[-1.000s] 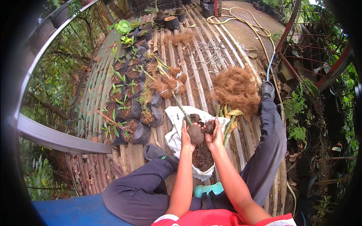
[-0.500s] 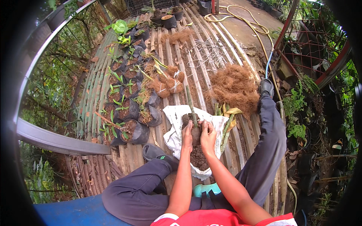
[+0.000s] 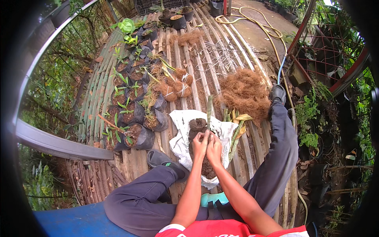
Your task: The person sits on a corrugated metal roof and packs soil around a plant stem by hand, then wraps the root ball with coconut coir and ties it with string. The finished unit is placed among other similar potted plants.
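Over a white sack (image 3: 179, 118) spread between my legs, my left hand (image 3: 200, 145) and right hand (image 3: 214, 149) are pressed close together, fingers closed on the base of a green plant cutting (image 3: 209, 110). The cutting points up and away from me; its lower end is hidden in my fingers. Just left of it, on the sack, is a dark round clump of soil (image 3: 197, 125), with a small hollow in its top. Loose dark soil (image 3: 208, 170) lies on the sack below my hands. Beside the sack's right edge lie several long green and yellow leaves (image 3: 237, 136).
Brown coconut fibre (image 3: 244, 94) is heaped at the right, with white strings (image 3: 221, 55) beyond. Fibre balls tied with string (image 3: 182, 89) sit ahead. Rows of potted seedlings in black bags (image 3: 134, 112) line the left. A yellow hose (image 3: 272, 33) curves at the far right.
My hands have moved together and off the soil clump, which now sits to the left of them. The cutting has shifted right, apart from the clump, and leans differently.
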{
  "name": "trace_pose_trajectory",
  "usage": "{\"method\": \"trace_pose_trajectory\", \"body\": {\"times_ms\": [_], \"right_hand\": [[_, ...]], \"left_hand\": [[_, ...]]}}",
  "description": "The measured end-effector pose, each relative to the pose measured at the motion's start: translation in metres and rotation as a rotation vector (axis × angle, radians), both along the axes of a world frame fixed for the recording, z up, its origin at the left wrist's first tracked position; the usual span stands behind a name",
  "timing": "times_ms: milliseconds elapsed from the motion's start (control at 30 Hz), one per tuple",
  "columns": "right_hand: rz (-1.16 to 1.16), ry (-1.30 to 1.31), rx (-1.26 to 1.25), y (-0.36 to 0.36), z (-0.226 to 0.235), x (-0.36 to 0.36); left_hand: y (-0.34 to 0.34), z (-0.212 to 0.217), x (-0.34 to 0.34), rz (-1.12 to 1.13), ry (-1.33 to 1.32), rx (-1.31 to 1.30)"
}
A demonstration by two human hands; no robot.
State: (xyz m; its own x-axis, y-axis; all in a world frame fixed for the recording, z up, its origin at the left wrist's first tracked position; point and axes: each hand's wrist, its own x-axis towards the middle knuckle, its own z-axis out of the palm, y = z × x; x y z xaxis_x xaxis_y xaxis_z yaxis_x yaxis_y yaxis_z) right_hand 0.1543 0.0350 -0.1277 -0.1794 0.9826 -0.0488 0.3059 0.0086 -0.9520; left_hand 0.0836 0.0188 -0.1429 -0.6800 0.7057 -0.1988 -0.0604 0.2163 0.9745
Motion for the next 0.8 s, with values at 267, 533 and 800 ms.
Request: {"method": "trace_pose_trajectory", "body": {"times_ms": [267,533,800], "right_hand": [[0.286,-0.225,-0.126,0.002,-0.016,0.006],[0.343,-0.348,-0.043,-0.002,-0.010,0.003],[0.359,0.109,-0.248,0.019,0.015,0.006]], "left_hand": [[-0.014,-0.048,0.005,0.025,-0.343,0.089],[-0.019,-0.052,0.012,0.082,-0.359,0.163],[-0.013,-0.033,0.003,0.074,-0.567,0.187]]}}
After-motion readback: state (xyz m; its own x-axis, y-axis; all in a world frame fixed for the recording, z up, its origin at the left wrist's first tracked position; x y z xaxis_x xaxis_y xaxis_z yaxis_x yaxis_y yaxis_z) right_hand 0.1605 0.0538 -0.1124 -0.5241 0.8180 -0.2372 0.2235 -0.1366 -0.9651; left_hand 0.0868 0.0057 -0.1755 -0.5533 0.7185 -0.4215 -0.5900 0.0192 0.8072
